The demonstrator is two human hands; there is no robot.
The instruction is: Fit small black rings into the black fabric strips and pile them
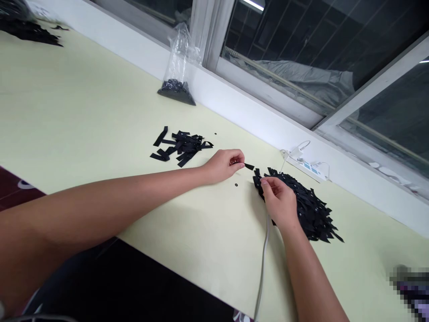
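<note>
Bare left forearm (83, 210) across our pale table (201, 228), black strip (249, 167) in hand

We grip the strip between the thumb and fingers of our left hand (223, 167), its free end pointing toward the large heap (311, 210) of similar strips; our right hand (279, 199) is over that heap's left edge, thumb and forefinger drawn together, though we cannot tell whether they pinch anything; a smaller heap (189, 145) lies beyond our left wrist; a small dark ring (236, 184) rests near the left hand; farther back stands a clear plastic bag (177, 67) with dark contents

A power strip (309, 169), apparently holding plugs, lies below the window (284, 53).
</note>
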